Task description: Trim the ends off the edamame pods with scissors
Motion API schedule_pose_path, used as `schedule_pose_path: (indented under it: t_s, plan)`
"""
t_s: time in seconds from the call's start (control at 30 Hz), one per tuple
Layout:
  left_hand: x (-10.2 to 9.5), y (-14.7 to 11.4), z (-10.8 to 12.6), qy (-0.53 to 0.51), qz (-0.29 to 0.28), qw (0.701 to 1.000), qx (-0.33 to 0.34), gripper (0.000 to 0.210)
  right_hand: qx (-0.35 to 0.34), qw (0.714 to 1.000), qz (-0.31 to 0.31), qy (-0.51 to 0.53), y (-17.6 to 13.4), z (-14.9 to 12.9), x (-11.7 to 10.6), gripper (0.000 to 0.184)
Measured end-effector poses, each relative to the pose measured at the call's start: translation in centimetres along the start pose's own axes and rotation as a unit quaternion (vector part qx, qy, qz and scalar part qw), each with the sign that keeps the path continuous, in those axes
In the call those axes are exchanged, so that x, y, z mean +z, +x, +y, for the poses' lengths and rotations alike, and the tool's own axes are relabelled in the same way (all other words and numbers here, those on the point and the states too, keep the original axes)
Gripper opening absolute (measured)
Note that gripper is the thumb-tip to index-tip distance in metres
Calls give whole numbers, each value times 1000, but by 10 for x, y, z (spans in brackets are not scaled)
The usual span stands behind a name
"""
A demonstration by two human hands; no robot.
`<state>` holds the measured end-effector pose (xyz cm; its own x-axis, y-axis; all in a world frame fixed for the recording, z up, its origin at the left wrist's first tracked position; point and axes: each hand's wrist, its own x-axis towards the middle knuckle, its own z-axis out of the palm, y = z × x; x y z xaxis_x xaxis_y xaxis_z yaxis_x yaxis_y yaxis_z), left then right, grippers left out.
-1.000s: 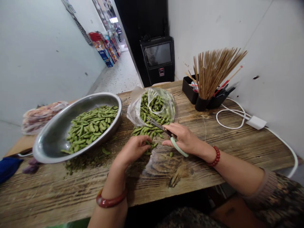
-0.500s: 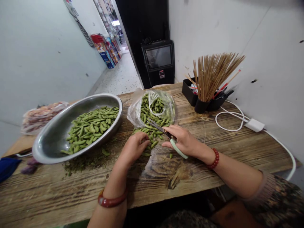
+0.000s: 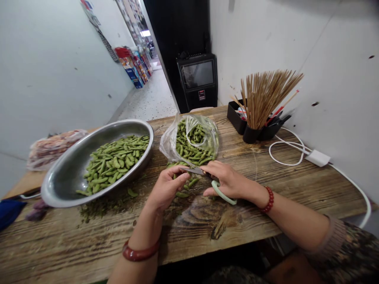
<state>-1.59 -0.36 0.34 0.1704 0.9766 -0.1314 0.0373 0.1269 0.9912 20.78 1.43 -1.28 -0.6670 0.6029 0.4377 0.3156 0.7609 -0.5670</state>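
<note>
My right hand [image 3: 226, 179] is wrapped around scissors [image 3: 216, 185] with pale green handles, their dark blades pointing left. The blade tips reach the fingertips of my left hand [image 3: 167, 187], which is closed in a pinch. What sits between its thumb and forefinger is too hidden to make out. Loose green soybean pods [image 3: 192, 182] lie on the table between and behind my hands. Just beyond them a clear plastic bag [image 3: 168, 144] stands opened, full of more pods. To the left, a large metal basin [image 3: 63, 183] holds a heap of soybean pods [image 3: 115, 157].
Green trimmings [image 3: 100, 211] are scattered on the wooden table [image 3: 189, 236] below the basin. Behind the basin lies a bagged pinkish bundle [image 3: 55, 150]. At the back right stand a black holder [image 3: 251, 134] of thin sticks [image 3: 263, 98] and a white cable with an adapter [image 3: 317, 157].
My left hand has lifted slightly from the loose pods, its fingertips meeting the scissors. The scissor blades have swung down and look more closed. The right hand stays in about the same place.
</note>
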Motion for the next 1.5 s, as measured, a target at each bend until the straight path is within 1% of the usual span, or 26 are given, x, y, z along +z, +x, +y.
schedule_pose_path:
  t_s: [0.3,0.5,0.6,0.73,0.83,0.93,1.03,1.13,1.33,1.5]
  plan:
    - [7,0,1,13,-18,999,28,17,-17,1000,-7,-12,1,-4,1,63]
    - [7,0,1,12,-13,1000,17,19,-4,1000,-10,-11,1,-5,1,53]
    - [7,0,0,27,0,999,19,19,-1,1000,-15,-15,1,-5,1,49]
    - [4,1,-2,39,28,999,16,20,-1,1000,-9,-6,1,-4,0,48]
    - [2,2,-2,6,34,999,1,22,16,1000,13,5,1,-3,0,46]
    - [2,2,2,-75,33,997,-13,24,34,998,45,11,2,-2,0,45]
    - [4,3,6,-132,31,991,-11,25,33,998,58,7,2,-1,1,47]
    - [4,3,7,-151,32,988,-7,26,23,998,54,-4,1,0,3,51]
    - [2,4,2,-155,41,987,-2,31,12,999,21,-30,0,-3,2,62]
    - [6,3,0,-147,24,989,-8,26,16,999,10,-46,0,-7,0,61]
